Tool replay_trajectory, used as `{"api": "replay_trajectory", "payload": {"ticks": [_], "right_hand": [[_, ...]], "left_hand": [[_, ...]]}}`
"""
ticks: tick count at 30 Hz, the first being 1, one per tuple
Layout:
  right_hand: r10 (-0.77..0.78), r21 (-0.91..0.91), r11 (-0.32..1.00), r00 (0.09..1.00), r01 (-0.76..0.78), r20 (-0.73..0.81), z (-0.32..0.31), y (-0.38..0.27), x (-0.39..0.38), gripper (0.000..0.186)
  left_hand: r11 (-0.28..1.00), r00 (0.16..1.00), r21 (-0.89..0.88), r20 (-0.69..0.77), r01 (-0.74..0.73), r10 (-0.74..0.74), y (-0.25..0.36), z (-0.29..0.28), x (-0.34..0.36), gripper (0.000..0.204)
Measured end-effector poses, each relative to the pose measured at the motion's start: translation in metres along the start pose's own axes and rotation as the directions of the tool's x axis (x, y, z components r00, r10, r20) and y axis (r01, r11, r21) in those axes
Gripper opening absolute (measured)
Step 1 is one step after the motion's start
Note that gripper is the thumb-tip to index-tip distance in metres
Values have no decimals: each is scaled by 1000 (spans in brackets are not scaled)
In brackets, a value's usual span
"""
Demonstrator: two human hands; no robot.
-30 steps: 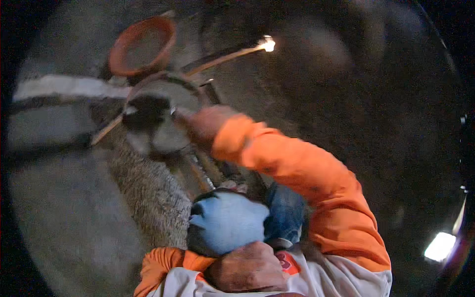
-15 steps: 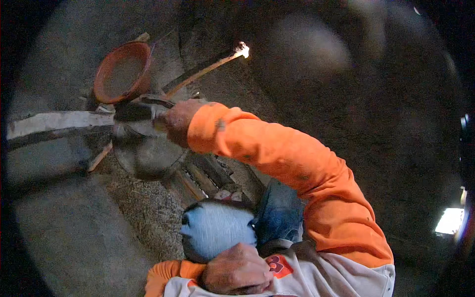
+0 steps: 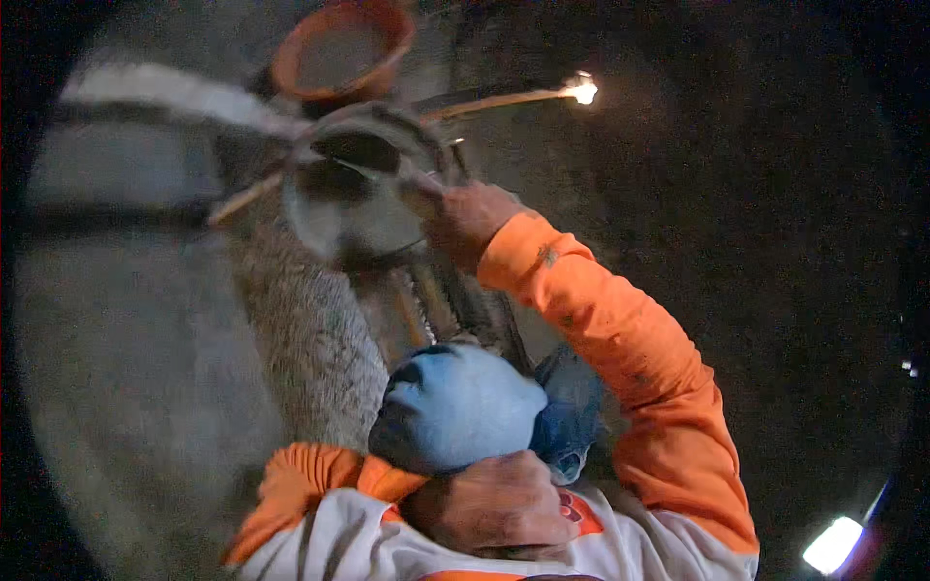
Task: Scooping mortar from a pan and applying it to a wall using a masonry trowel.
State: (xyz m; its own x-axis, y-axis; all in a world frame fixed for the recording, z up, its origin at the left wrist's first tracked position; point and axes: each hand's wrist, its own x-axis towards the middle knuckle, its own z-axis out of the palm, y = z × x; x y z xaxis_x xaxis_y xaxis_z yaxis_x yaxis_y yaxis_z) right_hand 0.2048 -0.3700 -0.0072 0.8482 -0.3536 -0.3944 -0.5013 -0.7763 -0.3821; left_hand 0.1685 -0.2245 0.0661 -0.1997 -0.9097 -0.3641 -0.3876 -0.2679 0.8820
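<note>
My right hand (image 3: 475,218) reaches forward to the right rim of a round metal pan (image 3: 387,218), its fingers curled. Something pale juts from the fingers over the pan, too blurred to name. The pan shows a dark patch toward its far side. My left hand (image 3: 499,504) lies close to my chest, behind my raised knee (image 3: 465,407) in blue denim. It is closed with its back up, and anything inside it is hidden. Beyond the pan, a reddish clay bowl (image 3: 395,63) has greyish contents or a grey inside.
A wooden stick (image 3: 494,100) runs right from behind the pan, its tip burning with a bright flame (image 3: 581,89). A thick pale log (image 3: 174,92) extends left from the pan, a thinner stick (image 3: 242,201) below it. A bright patch (image 3: 831,545) glows at lower right.
The view has shifted, so pan, bowl and burning stick appear farther right and higher. My right hand has gone from above the pan's far side to its right rim. My left hand stays by my chest.
</note>
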Motion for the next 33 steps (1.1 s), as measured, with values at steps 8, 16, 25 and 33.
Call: {"api": "replay_trajectory", "payload": {"ticks": [8,16,25,33], "right_hand": [[54,8,998,996,-54,67,46,31,0,31],[198,73,972,946,-224,258,2,26,24,29],[-184,-114,974,977,195,105,60,101,44,35],[-23,-42,999,1000,23,0,-43,51,38,33]], "left_hand": [[926,900,102,-295,362,-320,-21,19,7,19],[778,757,222,-492,587,-430,0,17,11,19],[556,565,286,-703,780,-431,-43,54,26,19],[266,324,224,-840,937,-434,-11,18,22,19]]}}
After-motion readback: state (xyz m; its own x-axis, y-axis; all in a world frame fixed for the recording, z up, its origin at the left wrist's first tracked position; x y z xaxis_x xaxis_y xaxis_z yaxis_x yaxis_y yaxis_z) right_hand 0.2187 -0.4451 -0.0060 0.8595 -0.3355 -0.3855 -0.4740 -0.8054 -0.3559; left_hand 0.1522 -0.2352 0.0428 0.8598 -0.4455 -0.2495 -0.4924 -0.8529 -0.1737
